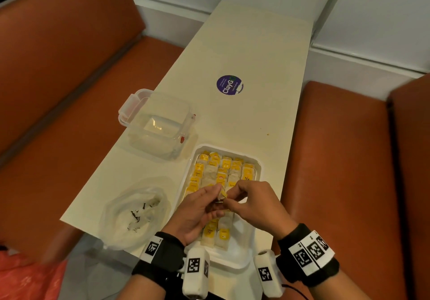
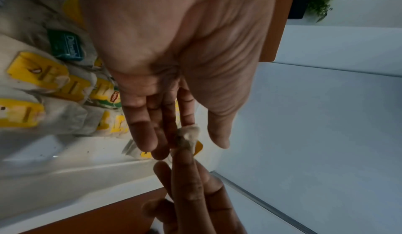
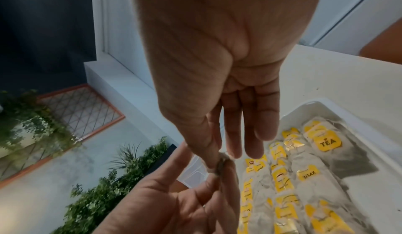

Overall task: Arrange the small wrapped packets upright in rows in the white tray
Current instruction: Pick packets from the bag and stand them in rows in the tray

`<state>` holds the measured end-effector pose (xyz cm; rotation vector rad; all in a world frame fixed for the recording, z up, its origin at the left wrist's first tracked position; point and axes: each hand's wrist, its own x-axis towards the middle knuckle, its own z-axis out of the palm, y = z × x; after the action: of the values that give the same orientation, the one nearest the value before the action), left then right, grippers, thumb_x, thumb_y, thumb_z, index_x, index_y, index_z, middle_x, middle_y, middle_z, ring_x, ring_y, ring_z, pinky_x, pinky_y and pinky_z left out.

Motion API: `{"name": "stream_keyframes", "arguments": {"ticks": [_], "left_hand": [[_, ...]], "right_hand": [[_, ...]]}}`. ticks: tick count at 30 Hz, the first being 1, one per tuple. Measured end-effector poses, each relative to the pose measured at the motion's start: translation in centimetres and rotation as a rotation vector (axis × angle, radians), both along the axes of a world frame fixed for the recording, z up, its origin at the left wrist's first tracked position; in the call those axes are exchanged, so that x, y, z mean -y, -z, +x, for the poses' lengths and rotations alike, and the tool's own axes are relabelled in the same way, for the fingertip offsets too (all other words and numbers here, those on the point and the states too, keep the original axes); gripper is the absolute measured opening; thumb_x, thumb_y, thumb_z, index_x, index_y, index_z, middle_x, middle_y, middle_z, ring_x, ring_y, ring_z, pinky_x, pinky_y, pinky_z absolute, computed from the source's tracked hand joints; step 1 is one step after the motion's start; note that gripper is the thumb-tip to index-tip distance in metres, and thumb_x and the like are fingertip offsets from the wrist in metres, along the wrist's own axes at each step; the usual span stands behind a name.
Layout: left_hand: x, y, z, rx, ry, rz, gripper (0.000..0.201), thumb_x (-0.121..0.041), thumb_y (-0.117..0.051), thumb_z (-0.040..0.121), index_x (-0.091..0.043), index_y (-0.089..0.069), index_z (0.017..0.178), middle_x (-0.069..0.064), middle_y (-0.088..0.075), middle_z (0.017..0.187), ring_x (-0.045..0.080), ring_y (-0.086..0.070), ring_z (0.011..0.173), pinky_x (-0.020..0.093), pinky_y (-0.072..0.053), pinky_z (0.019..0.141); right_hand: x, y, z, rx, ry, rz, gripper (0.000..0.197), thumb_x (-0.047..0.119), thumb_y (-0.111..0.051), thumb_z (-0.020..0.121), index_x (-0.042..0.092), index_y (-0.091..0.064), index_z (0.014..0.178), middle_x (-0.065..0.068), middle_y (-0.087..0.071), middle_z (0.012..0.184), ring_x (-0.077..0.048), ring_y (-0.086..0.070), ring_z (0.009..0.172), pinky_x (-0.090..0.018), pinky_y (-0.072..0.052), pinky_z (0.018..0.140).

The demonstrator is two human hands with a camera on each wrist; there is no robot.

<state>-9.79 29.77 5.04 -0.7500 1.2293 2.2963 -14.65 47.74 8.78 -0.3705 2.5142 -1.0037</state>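
Note:
A white tray (image 1: 232,261) on the table holds rows of small tea packets (image 1: 224,165) with yellow tags; the same packets (image 2: 37,72) (image 3: 326,143) appear in both wrist views. Over the tray's middle, both hands meet on one small crumpled packet (image 1: 222,194). My left hand (image 1: 215,191) holds it from the left with fingers and thumb. My right hand (image 1: 229,196) pinches it from the right. The left wrist view has this packet (image 2: 189,134) at my left fingertips. In the right wrist view, thumb and forefinger pinch the packet (image 3: 220,162). My hands hide the tray's middle rows.
A clear lidded plastic container (image 1: 158,122) stands left of the tray's far end. A crumpled clear plastic bag (image 1: 137,211) lies at the table's near left. A purple round sticker (image 1: 230,85) sits further up the table. Orange bench seats (image 1: 337,160) flank both sides.

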Motion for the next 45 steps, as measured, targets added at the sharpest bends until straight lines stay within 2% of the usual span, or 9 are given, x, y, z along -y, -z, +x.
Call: {"name": "stream_keyframes", "arguments": {"ticks": [3,7,10,16,20,24,31,38,45], "left_hand": [[-0.3,0.4,-0.2,-0.026,0.011,0.016,0.039,-0.028,-0.078,0.093,0.001,-0.068,0.117,0.017,-0.071,0.108,0.026,-0.067,0.096,0.045,-0.055,0.093],[-0.4,-0.1,-0.4,-0.038,-0.036,0.094,0.013,-0.02,-0.076,0.092,-0.011,-0.068,0.096,0.01,-0.066,0.085,0.017,-0.066,0.075,0.031,-0.059,0.073],[-0.3,0.2,-0.3,-0.072,-0.062,0.083,0.012,-0.021,-0.077,0.09,-0.016,-0.066,0.09,0.012,-0.071,0.096,0.021,-0.069,0.09,0.03,-0.056,0.074],[-0.5,0.4,0.2,-0.077,-0.009,-0.087,0.046,-0.029,-0.085,0.079,-0.013,-0.068,0.119,0.011,-0.077,0.118,0.022,-0.074,0.106,0.031,-0.054,0.084],[0.3,1.3,0.7,-0.14,0.153,-0.245,0.066,-0.022,-0.09,0.081,-0.036,-0.063,0.14,-0.004,-0.071,0.133,0.012,-0.069,0.123,0.034,-0.056,0.101],[-0.2,1.8,0.9,-0.192,0.41,-0.554,0.023,-0.033,-0.086,0.086,-0.032,-0.081,0.109,-0.01,-0.08,0.108,0.008,-0.073,0.108,0.044,-0.054,0.107],[0.7,1.7,1.5,-0.113,0.215,-0.615,0.026,-0.029,-0.089,0.083,-0.029,-0.081,0.108,-0.013,-0.08,0.106,0.003,-0.074,0.103,0.022,-0.058,0.089],[6.6,0.1,2.3,-0.065,-0.113,-0.688,0.012,-0.021,-0.079,0.092,-0.024,-0.081,0.104,-0.004,-0.081,0.096,0.01,-0.075,0.089,0.022,-0.054,0.071],[12.9,1.9,4.5,0.13,-0.332,-0.886,0.008,-0.02,-0.075,0.095,-0.025,-0.08,0.098,0.0,-0.079,0.093,0.02,-0.073,0.089,0.031,-0.055,0.07]], "right_hand": [[0.0,-0.6,0.1,0.013,-0.072,0.0,0.025,0.05,-0.086,0.076,0.033,-0.069,0.084,0.018,-0.072,0.091,0.002,-0.068,0.086,-0.03,-0.058,0.079],[-0.3,-1.3,-0.2,0.194,0.109,-0.184,0.04,0.046,-0.094,0.068,0.034,-0.068,0.097,0.013,-0.073,0.101,-0.005,-0.073,0.081,-0.03,-0.062,0.074],[-0.4,-1.3,-0.3,0.351,0.247,-0.346,0.04,0.033,-0.091,0.078,0.024,-0.068,0.11,0.001,-0.078,0.096,-0.018,-0.077,0.08,-0.041,-0.065,0.074],[-1.0,-0.3,-0.6,0.223,0.251,-0.299,0.009,0.028,-0.081,0.09,0.022,-0.076,0.093,0.004,-0.076,0.086,-0.016,-0.074,0.079,-0.04,-0.063,0.076],[-1.4,0.2,-0.8,-0.025,-0.025,-0.037,0.006,0.036,-0.074,0.094,0.03,-0.071,0.094,0.016,-0.072,0.086,-0.004,-0.067,0.082,-0.025,-0.054,0.076],[-1.5,0.6,-0.9,-0.026,-0.214,0.106,0.005,0.034,-0.07,0.095,0.03,-0.07,0.098,0.014,-0.073,0.091,-0.005,-0.067,0.084,-0.034,-0.056,0.078],[-2.4,3.8,-3.1,-0.131,-0.168,0.386,0.008,0.027,-0.063,0.099,0.029,-0.069,0.103,0.01,-0.074,0.097,-0.018,-0.067,0.092,-0.03,-0.043,0.075],[-2.7,6.5,-5.1,-0.232,-0.155,0.62,0.014,0.023,-0.06,0.097,0.033,-0.069,0.101,0.009,-0.073,0.091,-0.02,-0.061,0.091,-0.034,-0.028,0.079],[-2.1,7.3,-6.8,-0.224,-0.143,0.701,0.017,0.028,-0.055,0.098,0.032,-0.071,0.103,0.005,-0.075,0.094,-0.024,-0.062,0.096,-0.036,-0.034,0.088]]}}
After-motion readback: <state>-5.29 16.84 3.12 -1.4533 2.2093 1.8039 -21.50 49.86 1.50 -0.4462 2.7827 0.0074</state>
